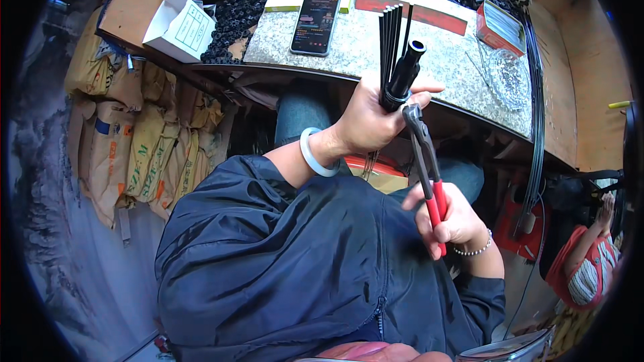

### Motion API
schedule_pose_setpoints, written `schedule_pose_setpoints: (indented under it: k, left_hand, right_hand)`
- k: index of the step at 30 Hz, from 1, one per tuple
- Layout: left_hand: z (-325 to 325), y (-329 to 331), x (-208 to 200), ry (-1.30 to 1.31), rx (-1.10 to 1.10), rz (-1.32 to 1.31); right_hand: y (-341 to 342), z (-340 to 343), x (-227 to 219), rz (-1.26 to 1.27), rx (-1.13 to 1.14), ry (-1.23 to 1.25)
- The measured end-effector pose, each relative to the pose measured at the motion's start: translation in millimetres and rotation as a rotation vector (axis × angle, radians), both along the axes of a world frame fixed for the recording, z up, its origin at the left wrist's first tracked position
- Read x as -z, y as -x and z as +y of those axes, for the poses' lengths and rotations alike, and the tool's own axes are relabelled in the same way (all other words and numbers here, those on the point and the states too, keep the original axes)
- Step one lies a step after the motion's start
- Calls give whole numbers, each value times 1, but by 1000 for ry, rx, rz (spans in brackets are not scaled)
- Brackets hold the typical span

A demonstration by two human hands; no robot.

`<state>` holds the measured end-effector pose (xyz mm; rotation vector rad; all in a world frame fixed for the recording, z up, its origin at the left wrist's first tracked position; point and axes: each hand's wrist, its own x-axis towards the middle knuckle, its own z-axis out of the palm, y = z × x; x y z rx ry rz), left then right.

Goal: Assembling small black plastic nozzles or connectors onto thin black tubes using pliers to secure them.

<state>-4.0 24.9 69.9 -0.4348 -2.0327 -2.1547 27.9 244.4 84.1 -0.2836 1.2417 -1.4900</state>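
My left hand (pixel 367 117) is closed round what looks like a black umbrella frame (pixel 404 72), with thin ribs bunched beside a hollow black tube. Wire rings the lower part of the tube, just above the palm. In my right hand (pixel 457 213) is a pair of pliers (pixel 428 161) with red grips and dark metal arms. The fingers wrap round both grips. The head of the pliers is up against the wire by my left thumb; whether the jaws bite on it cannot be made out.
Ahead stands a workbench (pixel 268 50) bearing a phone (pixel 316 20), a white carton (pixel 182 29), a red box of thin rods (pixel 502 28), a clear dish (pixel 504 80) and heaped black parts (pixel 235 23). Sacks (pixel 111 154) lean at the left. Another person (pixel 585 265) is at the far right.
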Motion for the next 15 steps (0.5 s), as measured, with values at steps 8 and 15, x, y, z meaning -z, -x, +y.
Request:
schedule_pose_setpoints:
  k: [8,15]
  left_hand:
    - [2,3,12,-43,-47,-70]
    - [3,2,13,5,-88,-20]
  right_hand:
    - [0,-7,14,941,161,-142]
    - [4,-4,-3,945,117,-260]
